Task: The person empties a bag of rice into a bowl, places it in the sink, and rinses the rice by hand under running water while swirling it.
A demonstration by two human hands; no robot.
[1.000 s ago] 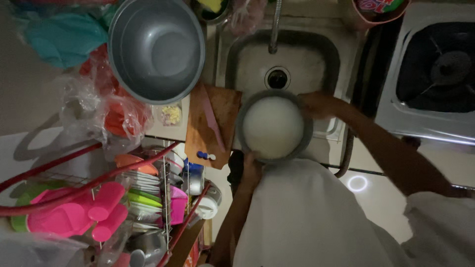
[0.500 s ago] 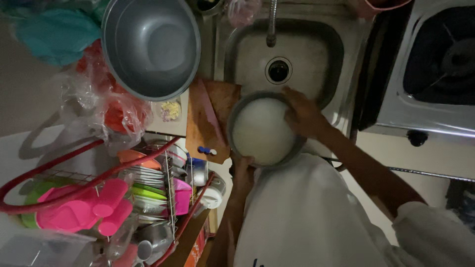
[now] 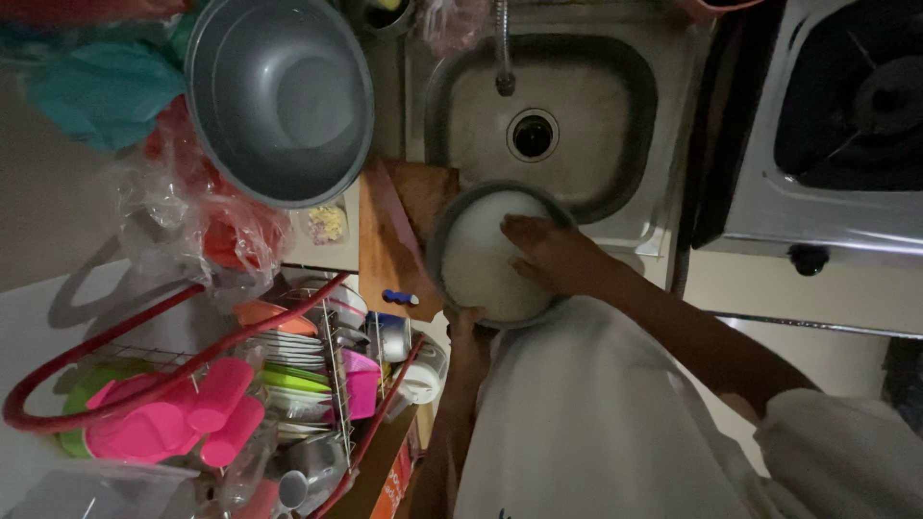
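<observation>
A round metal pot (image 3: 444,252) filled with milky white water is held over the near edge of the steel sink (image 3: 635,115). My left hand (image 3: 468,325) grips the pot's near rim from below. My right hand (image 3: 550,254) reaches into the pot, fingers spread down into the white water. The tap (image 3: 503,48) hangs above the sink's drain (image 3: 533,135). My white garment fills the lower middle of the view.
A wooden cutting board (image 3: 389,240) lies left of the pot. A large grey basin (image 3: 279,96) sits at upper left above plastic bags. A red wire dish rack (image 3: 192,384) holds plates, pink cups and metalware. A gas stove (image 3: 846,125) stands at right.
My right hand moved from the pot's far rim into the white water. The view shifted, so the pot and sink sit lower in the frame.
</observation>
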